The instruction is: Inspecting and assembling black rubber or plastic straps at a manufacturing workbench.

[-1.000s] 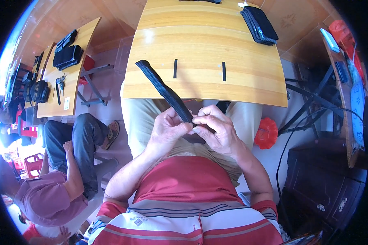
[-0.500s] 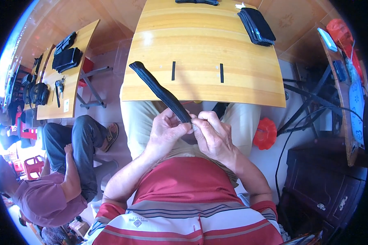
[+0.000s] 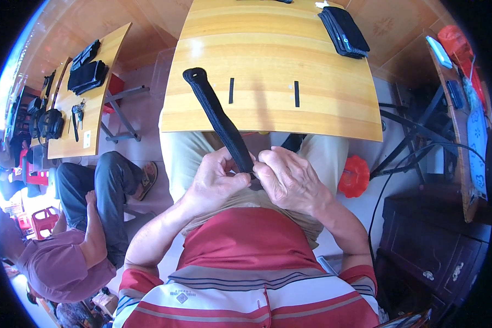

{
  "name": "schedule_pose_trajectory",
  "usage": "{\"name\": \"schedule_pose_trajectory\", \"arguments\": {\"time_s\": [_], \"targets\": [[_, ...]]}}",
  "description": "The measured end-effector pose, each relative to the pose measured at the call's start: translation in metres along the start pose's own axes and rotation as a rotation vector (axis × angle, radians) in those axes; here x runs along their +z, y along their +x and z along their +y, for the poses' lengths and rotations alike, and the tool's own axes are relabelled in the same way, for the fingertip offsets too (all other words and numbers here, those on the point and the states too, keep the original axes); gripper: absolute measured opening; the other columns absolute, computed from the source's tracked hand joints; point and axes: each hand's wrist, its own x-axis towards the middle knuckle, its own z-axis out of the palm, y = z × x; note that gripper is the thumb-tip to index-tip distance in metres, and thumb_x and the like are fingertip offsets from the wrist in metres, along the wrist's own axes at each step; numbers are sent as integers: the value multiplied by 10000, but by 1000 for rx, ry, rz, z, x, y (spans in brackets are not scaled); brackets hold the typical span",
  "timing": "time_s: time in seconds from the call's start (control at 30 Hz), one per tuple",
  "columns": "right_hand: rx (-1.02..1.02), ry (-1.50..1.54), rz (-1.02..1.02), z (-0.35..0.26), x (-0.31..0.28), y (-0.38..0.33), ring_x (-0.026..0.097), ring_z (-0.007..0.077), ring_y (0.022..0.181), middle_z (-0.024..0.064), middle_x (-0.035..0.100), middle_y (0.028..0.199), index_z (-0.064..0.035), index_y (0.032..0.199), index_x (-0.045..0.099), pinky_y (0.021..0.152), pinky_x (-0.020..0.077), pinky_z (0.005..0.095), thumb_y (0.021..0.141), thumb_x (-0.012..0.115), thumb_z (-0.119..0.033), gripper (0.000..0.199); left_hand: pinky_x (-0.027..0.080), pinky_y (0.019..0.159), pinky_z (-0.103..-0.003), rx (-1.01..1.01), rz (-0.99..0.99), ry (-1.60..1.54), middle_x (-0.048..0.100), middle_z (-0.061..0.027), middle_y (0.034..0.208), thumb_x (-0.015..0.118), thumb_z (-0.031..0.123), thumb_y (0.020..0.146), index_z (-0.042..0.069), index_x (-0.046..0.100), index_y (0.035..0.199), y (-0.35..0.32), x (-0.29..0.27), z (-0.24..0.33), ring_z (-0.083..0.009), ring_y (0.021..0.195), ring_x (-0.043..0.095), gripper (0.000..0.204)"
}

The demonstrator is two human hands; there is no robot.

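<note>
A long black ribbed fabric strap (image 3: 218, 123) slants up and away from my lap, over the near edge of the table. Its far end is rounded and has a small pale slot or eyelet. My left hand (image 3: 216, 177) is closed round the strap's near end, thumb pressed along it. Right beside it, the bent fingers of my right hand (image 3: 290, 177) pinch the tip of that same end. The exact grip between the two hands is partly hidden by the fingers.
On the wooden table (image 3: 268, 49) lie two short black strips (image 3: 297, 94) and a stack of black folded fabric pieces (image 3: 344, 33). A seated person (image 3: 65, 262) is at the left, by another table. A red basin (image 3: 354, 176) and a black cable are to the right.
The strap has swung more upright, its far end moving right and away and turning so the eyelet shows. My right hand has rolled over slightly, and both hands sit a little lower.
</note>
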Motion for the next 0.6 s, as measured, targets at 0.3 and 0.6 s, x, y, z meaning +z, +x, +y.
{"name": "schedule_pose_trajectory", "arguments": {"time_s": [0.3,0.6], "targets": [[-152,-63,31,3,2,7,580,209,674,99,475,821,-3,801,555,608,536,336,775,626,-54,91,478,808,-254,-62,-137,39,619,-26,987,585,-60,836,-23,587,1104,-3,-10,6,-74,906,562,270],[230,363,231,-5,26,-5,641,240,725,127,565,924,5,964,607,572,527,354,781,682,15,198,486,779,-252,-72,-29,-109,599,-14,970,614,2,891,-14,557,1170,-1,-8,-3,-77,869,571,285]]}}
